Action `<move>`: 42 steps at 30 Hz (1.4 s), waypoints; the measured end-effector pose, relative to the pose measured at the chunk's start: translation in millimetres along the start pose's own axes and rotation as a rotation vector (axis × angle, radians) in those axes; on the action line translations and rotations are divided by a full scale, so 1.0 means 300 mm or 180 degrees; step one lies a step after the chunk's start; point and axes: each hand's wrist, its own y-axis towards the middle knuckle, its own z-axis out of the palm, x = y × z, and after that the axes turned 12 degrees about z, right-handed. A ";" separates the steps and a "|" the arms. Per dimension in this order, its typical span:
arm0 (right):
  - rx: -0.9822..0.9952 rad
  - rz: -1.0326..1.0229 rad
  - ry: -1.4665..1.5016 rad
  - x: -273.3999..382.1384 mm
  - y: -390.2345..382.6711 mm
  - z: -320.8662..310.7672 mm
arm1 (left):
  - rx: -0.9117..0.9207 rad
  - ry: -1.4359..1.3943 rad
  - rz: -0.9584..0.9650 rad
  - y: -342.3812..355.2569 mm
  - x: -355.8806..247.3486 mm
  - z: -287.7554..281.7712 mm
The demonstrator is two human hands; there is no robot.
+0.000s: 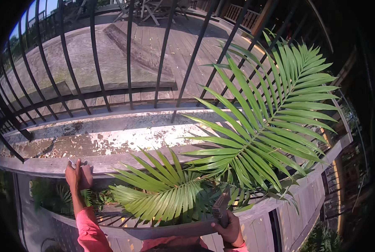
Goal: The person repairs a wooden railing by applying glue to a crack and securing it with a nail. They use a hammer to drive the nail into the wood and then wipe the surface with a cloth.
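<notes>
My left hand [73, 176] is closed at the front edge of a weathered wooden ledge [120, 164], with its fingertips together. A small, thin, pale bit shows at those fingertips, too small to name. My right hand [229, 230] grips a brown, block-ended piece [220, 206] held upright at the near rim of a planter [153, 232]. Its kind is not clear. Large green palm fronds [254, 138] spread up and right from the planter, past my right hand. A lower frond [162, 199] lies between my two hands.
Behind the ledge runs a fence of dark metal bars [130, 54]. Peeling pale paint covers the ledge top [124, 140]. Beyond the bars are a wooden deck [187, 46] and a raised wooden platform [82, 59]. Smaller leaves [99, 197] grow near my left forearm.
</notes>
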 end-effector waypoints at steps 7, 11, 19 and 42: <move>-0.0941 -0.1619 -0.1799 -0.065 0.016 -0.099 | -0.0192 -0.1295 0.0529 -0.187 -0.087 0.102; -0.0469 -0.0530 -0.1560 -0.223 -0.031 -0.004 | 0.0690 -0.1777 0.0535 -0.403 -0.193 0.132; -0.1342 -0.0196 -0.0902 -0.298 -0.183 -0.123 | 0.3231 -0.1676 0.1319 -0.860 -0.770 0.402; -0.1420 -0.0642 -0.0542 -0.641 -0.506 -1.428 | 0.3521 -0.0501 0.1595 -1.599 -1.832 0.468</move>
